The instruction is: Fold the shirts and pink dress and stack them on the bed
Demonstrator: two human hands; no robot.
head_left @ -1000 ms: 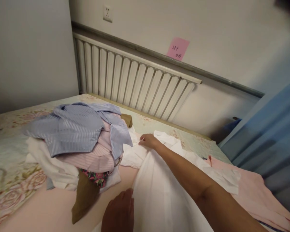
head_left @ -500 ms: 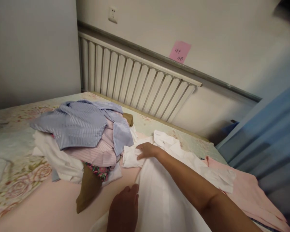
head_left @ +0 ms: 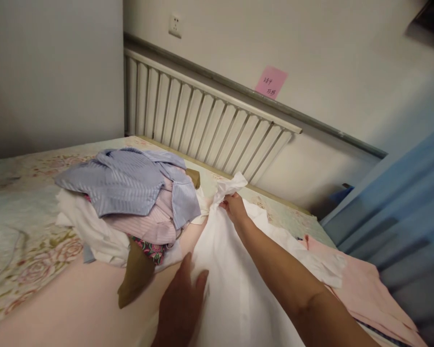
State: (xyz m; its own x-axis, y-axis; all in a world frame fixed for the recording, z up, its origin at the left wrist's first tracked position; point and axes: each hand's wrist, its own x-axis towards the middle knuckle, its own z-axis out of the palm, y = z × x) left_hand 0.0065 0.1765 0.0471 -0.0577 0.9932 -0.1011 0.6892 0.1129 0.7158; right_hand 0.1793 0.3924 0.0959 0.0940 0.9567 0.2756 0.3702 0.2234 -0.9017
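A white shirt (head_left: 235,284) is spread lengthwise over the bed in front of me. My right hand (head_left: 234,208) pinches its far end, and a bunched white flap stands up above the fingers. Nearer to me, my left hand (head_left: 183,301) lies along the shirt's left edge, thumb and fingers apart. More white cloth of the shirt, or of another garment, stretches out to the right behind my right forearm; which of the two I cannot tell.
To the left is a heap of clothes with a blue striped shirt (head_left: 130,180) on top and an olive garment (head_left: 135,277) below. Folded pink cloth (head_left: 365,284) lies at right. Beyond the bed are a radiator (head_left: 202,115) and a blue curtain (head_left: 394,217).
My right hand has moved away from me and lifted the shirt's far end, which lay flat before. The left hand has opened and shifted slightly along the edge.
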